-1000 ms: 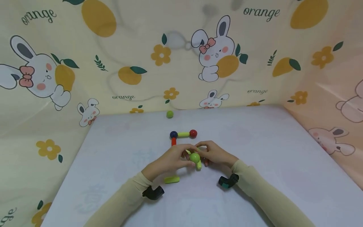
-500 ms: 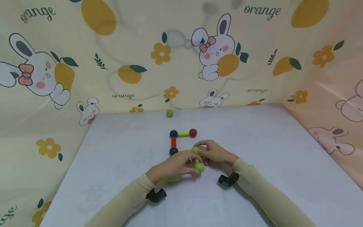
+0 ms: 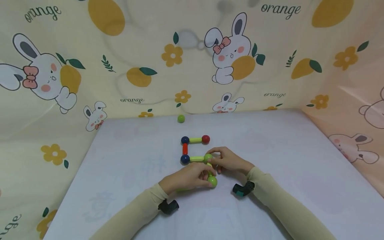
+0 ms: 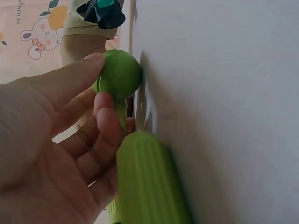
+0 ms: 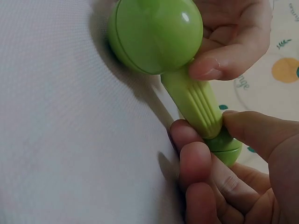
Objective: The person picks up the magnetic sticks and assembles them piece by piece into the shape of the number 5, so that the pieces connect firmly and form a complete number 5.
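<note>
My left hand (image 3: pixel 190 176) pinches a green ball (image 3: pixel 212 181) between thumb and fingers, at the near end of a short yellow-green rod (image 5: pixel 194 105). The rod's other end meets a second green ball (image 3: pixel 207 157), which my right hand (image 3: pixel 229 160) grips with its thumb and fingers. From that ball another yellow-green rod (image 3: pixel 196 159) runs left to a dark blue ball (image 3: pixel 185 159). A red rod (image 3: pixel 185 149) links it to another dark blue ball (image 3: pixel 185 140), then a yellow-green rod (image 3: pixel 195 140) reaches a red ball (image 3: pixel 205 139).
A loose yellow-green rod (image 4: pixel 149 182) lies beside my left hand, mostly covered by it in the head view. One more green ball (image 3: pixel 181 118) sits at the back edge of the white table (image 3: pixel 270 140), before a printed cloth backdrop (image 3: pixel 195 76).
My left hand has moved the green ball toward me and slightly right, to the rod's near end. Its move uncovers the red rod and nearer blue ball. My right hand stays nearly still.
</note>
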The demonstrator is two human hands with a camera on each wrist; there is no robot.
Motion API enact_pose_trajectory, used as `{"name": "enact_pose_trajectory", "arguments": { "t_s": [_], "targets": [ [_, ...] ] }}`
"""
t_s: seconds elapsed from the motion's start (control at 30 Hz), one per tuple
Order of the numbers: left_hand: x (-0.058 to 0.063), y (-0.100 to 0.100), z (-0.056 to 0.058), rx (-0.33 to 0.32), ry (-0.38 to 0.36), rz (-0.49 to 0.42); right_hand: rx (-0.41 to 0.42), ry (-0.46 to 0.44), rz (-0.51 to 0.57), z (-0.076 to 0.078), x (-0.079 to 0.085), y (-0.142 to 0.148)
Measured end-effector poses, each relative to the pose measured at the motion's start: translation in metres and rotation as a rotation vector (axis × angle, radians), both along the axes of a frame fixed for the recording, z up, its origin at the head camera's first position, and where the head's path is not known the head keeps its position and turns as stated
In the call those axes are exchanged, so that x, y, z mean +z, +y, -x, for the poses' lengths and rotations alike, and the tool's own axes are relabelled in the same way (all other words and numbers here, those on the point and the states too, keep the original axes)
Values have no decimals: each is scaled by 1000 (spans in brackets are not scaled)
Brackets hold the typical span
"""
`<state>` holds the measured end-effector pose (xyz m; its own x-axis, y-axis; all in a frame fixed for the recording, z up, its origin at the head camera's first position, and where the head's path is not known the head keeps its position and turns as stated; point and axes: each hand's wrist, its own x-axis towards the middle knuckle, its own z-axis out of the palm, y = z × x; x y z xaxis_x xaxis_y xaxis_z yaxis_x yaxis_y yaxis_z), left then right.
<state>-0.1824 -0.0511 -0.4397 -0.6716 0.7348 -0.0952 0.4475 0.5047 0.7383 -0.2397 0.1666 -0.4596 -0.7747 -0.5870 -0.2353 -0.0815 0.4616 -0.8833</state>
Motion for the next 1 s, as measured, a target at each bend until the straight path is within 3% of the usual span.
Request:
{"name": "enact_pose_trajectory", "arguments": {
  "t_s": [0.5,0.83,1.0],
  "targets": [
    [3,-9,4,-5,-56,6,1,-16,5,3,-1,-2],
    [7,-12,4,-30,-81,-2,-14,13,-46,-1,4,1],
    [15,-22,7,7,-114,-16,-20,20,-47,-4,6,5]
  ]
}}
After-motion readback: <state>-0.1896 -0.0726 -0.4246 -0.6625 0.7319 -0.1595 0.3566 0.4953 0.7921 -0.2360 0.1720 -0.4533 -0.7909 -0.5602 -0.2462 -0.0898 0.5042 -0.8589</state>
